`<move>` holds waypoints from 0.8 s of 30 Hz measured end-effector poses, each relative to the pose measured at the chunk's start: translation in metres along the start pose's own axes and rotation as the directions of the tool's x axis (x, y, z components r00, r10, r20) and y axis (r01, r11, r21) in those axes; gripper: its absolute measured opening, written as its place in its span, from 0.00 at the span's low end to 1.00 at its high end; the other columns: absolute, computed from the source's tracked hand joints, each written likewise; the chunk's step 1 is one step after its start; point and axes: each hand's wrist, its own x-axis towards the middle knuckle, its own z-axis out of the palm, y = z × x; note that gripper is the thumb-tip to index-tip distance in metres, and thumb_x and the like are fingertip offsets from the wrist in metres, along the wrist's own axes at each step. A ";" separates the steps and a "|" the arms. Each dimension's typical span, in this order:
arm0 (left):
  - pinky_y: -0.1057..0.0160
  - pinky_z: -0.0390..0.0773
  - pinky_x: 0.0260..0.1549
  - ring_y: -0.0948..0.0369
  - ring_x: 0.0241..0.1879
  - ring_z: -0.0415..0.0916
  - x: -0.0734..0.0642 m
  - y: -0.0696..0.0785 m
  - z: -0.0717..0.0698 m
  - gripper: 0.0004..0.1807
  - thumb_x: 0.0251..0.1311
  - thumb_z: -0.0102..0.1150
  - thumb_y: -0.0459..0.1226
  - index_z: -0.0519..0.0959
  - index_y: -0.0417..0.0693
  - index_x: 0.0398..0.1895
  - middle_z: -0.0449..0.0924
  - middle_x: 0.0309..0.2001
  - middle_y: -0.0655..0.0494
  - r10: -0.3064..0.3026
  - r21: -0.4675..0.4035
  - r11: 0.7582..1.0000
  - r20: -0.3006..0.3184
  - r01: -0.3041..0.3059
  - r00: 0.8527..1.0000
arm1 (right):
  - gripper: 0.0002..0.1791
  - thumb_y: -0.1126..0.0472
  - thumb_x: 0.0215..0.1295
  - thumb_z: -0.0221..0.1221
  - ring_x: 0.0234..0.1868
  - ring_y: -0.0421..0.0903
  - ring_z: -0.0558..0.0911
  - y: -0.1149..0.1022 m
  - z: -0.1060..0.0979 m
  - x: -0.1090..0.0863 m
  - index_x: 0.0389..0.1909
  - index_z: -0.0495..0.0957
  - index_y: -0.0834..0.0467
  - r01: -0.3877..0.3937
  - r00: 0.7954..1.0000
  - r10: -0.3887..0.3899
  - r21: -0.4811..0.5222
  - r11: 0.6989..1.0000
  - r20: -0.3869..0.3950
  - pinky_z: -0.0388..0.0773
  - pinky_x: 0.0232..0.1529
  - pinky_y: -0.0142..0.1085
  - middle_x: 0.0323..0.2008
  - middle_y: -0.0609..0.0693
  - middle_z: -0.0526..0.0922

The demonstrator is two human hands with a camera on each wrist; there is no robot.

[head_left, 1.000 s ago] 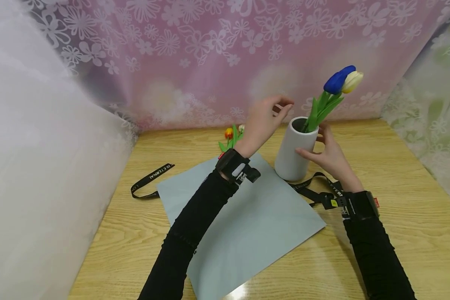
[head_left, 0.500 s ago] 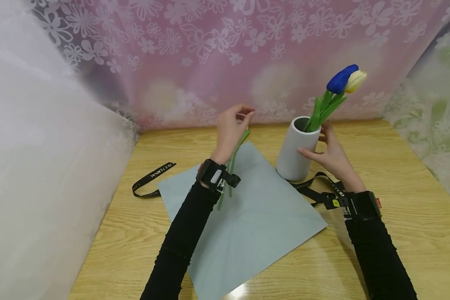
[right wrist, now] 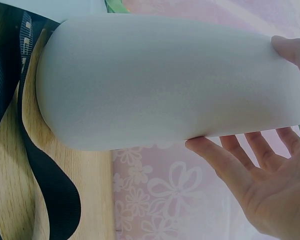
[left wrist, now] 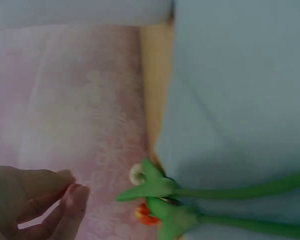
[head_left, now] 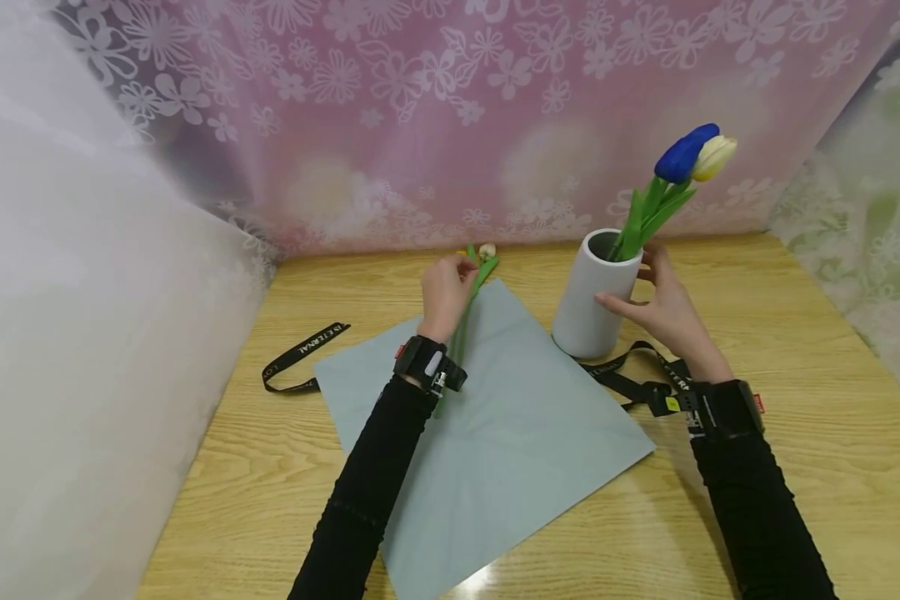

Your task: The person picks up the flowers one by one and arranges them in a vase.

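Two tulips lie on a blue-grey paper sheet [head_left: 525, 450]. In the left wrist view, the white tulip [left wrist: 137, 173] and the orange tulip [left wrist: 147, 214] have green leaves and stems. My left hand [head_left: 446, 296] is just above them, its fingers loosely bent. The left wrist view shows that hand [left wrist: 40, 205] apart from the flowers, thumb and fingertips close together and nothing between them. My right hand [head_left: 667, 312] holds a white vase [head_left: 588, 312] from the right, thumb in front and fingers behind. A blue tulip [head_left: 678, 160] and a cream tulip [head_left: 714, 158] lean out of the vase.
Left of the paper, a black lettered ribbon [head_left: 300, 358] curls on the wooden table [head_left: 247, 475]. More black ribbon [head_left: 630, 386] lies by the vase's base and the right wrist. A pink flowered cloth [head_left: 435, 167] hangs behind the table.
My left hand has moved left, away from the vase, then lowered towards the two tulips on the paper. My right hand stays on the vase.
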 end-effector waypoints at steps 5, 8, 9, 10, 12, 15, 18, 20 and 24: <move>0.58 0.83 0.33 0.53 0.33 0.85 -0.003 -0.011 0.013 0.08 0.69 0.64 0.35 0.88 0.39 0.41 0.88 0.35 0.46 -0.049 0.231 0.973 0.134 0.017 0.990 | 0.54 0.62 0.64 0.69 0.70 0.64 0.64 -0.001 0.000 0.000 0.81 0.43 0.45 -0.008 1.000 0.008 0.018 1.000 -0.002 0.77 0.55 0.63 0.76 0.56 0.55; 0.57 0.84 0.32 0.51 0.32 0.85 -0.006 -0.015 0.019 0.10 0.67 0.65 0.36 0.87 0.36 0.39 0.87 0.33 0.43 -0.091 0.337 0.941 0.203 0.017 0.975 | 0.55 0.63 0.63 0.69 0.70 0.64 0.63 0.000 0.001 0.001 0.81 0.43 0.44 -0.008 1.000 0.008 0.035 0.999 -0.006 0.75 0.56 0.68 0.75 0.56 0.55; 0.56 0.84 0.32 0.50 0.32 0.85 -0.008 -0.016 0.021 0.10 0.67 0.65 0.36 0.86 0.35 0.37 0.87 0.32 0.43 -0.098 0.362 0.932 0.213 0.015 0.972 | 0.55 0.63 0.63 0.69 0.70 0.65 0.63 0.000 0.001 0.001 0.81 0.42 0.44 -0.004 1.000 0.004 0.037 0.999 -0.005 0.74 0.56 0.69 0.75 0.57 0.55; 0.56 0.85 0.31 0.50 0.32 0.85 -0.008 -0.017 0.022 0.10 0.67 0.65 0.36 0.86 0.34 0.36 0.86 0.31 0.43 -0.107 0.382 0.924 0.225 0.013 0.969 | 0.55 0.63 0.64 0.69 0.70 0.65 0.63 0.001 0.001 0.001 0.81 0.42 0.44 -0.002 1.000 0.003 0.036 0.999 -0.006 0.74 0.56 0.69 0.75 0.58 0.55; 0.56 0.85 0.32 0.50 0.33 0.85 -0.010 -0.018 0.025 0.09 0.66 0.65 0.35 0.86 0.34 0.35 0.86 0.31 0.43 -0.115 0.407 0.913 0.235 0.010 0.965 | 0.54 0.63 0.64 0.69 0.69 0.66 0.64 0.001 0.001 0.000 0.81 0.42 0.45 0.005 1.000 -0.004 0.034 0.999 -0.007 0.74 0.55 0.69 0.74 0.59 0.56; 0.56 0.85 0.31 0.51 0.33 0.85 -0.010 -0.019 0.030 0.07 0.66 0.61 0.31 0.86 0.34 0.35 0.86 0.31 0.43 -0.123 0.410 0.912 0.247 0.011 0.961 | 0.54 0.62 0.65 0.69 0.69 0.67 0.64 0.001 0.001 0.000 0.81 0.42 0.45 0.009 1.000 -0.009 0.032 0.999 -0.003 0.73 0.55 0.70 0.74 0.60 0.56; 0.57 0.85 0.31 0.51 0.33 0.85 -0.009 -0.019 0.032 0.08 0.68 0.57 0.28 0.86 0.34 0.36 0.87 0.32 0.43 -0.129 0.415 0.910 0.254 0.012 0.959 | 0.54 0.61 0.64 0.69 0.69 0.67 0.63 0.001 0.001 0.000 0.81 0.42 0.46 0.002 1.000 -0.002 0.037 0.999 -0.001 0.73 0.56 0.69 0.74 0.59 0.56; 0.58 0.85 0.30 0.52 0.33 0.85 -0.008 -0.019 0.034 0.10 0.70 0.55 0.28 0.86 0.35 0.36 0.87 0.32 0.44 -0.133 0.433 0.902 0.254 0.010 0.958 | 0.54 0.61 0.64 0.69 0.70 0.67 0.63 0.001 0.001 0.000 0.81 0.42 0.46 -0.004 1.000 0.004 0.038 0.999 0.001 0.73 0.56 0.70 0.74 0.59 0.55; 0.58 0.85 0.29 0.52 0.32 0.85 -0.007 -0.020 0.037 0.12 0.70 0.54 0.27 0.85 0.37 0.31 0.86 0.30 0.45 -0.138 0.443 0.896 0.240 0.018 0.961 | 0.55 0.63 0.64 0.69 0.70 0.66 0.62 0.001 0.000 0.000 0.81 0.42 0.47 -0.027 1.000 0.027 0.037 0.999 0.001 0.73 0.57 0.69 0.75 0.59 0.55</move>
